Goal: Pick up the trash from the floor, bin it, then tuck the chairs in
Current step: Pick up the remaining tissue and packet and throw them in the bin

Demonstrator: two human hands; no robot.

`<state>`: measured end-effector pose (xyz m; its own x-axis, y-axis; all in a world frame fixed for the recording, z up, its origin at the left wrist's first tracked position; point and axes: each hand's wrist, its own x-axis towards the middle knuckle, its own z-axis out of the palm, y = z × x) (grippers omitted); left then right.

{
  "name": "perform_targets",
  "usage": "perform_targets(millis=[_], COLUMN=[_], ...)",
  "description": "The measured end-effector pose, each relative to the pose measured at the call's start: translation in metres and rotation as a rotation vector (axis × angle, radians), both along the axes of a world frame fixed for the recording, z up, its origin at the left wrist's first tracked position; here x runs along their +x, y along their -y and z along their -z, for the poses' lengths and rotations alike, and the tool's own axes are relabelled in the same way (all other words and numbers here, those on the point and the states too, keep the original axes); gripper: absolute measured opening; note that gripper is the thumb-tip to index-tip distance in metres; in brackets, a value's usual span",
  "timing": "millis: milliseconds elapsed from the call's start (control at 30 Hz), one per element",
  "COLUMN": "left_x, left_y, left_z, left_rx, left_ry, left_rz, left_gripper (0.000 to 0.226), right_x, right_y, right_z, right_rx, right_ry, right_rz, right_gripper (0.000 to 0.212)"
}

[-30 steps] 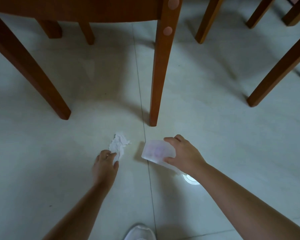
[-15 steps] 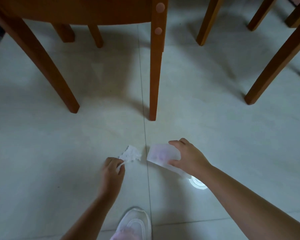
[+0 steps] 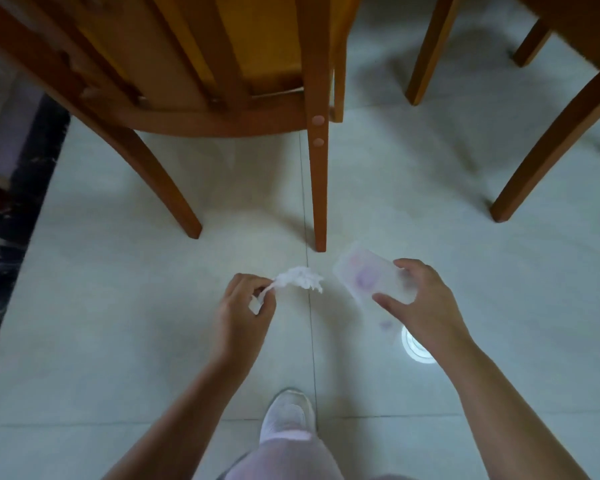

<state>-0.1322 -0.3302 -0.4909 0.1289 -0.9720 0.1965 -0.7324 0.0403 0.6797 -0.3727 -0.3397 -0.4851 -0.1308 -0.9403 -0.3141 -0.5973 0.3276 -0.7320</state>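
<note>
Nearest, at the bottom edge, a pale trouser leg (image 3: 284, 455) ends in a white shoe (image 3: 288, 414) planted on the tiled floor (image 3: 118, 341), just left of a grout line that runs away from the camera. Both bare forearms reach forward past it. The left hand (image 3: 243, 306) has its fingers curled, with thumb and fingertips pinched tight on the twisted end of a white tissue (image 3: 300, 278); the fluffy rest of the tissue sticks out to the right, over the grout line. The right hand (image 3: 426, 306) grips a translucent packet (image 3: 371, 278) with pink print, thumb on its near edge and fingers over its far edge, the packet slanting away to the left. Whether tissue and packet are clear of the floor I cannot tell. A bright round glare (image 3: 418, 351) lies on the tiles, partly hidden by the right wrist. Just beyond the two hands stands a wooden chair (image 3: 222, 64) seen from behind and above, its right rear leg (image 3: 317, 188) meeting the floor near the packet's far end. Further right are other legs (image 3: 548, 147) of the same wood. A dark strip (image 3: 18, 202) borders the tiles at the far left.
</note>
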Motion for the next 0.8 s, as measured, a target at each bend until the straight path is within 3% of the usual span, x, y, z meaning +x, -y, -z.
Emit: perform_targets(millis=[133,433,800], left_x=[-0.012,-0.051,-0.045], left_y=[0.003,-0.063,-0.166], left_z=[-0.074,-0.255,-0.427], left_rx=[0.12,0.303,0.305], left_ry=[-0.037,-0.067,-0.085], left_rz=[-0.07,-0.215,-0.338], left_gripper=[0.013,0.009,0.016], right_x=[-0.006,-0.018,-0.01], right_y=[-0.012,-0.063,-0.135], right_z=[-0.069,-0.253,-0.446], right_rx=[0.019,0.011,-0.011], right_ry=[0.023,-0.009,-0.088], right_rz=[0.031,-0.009,-0.024], right_gripper=[0.057,0.056,0.052])
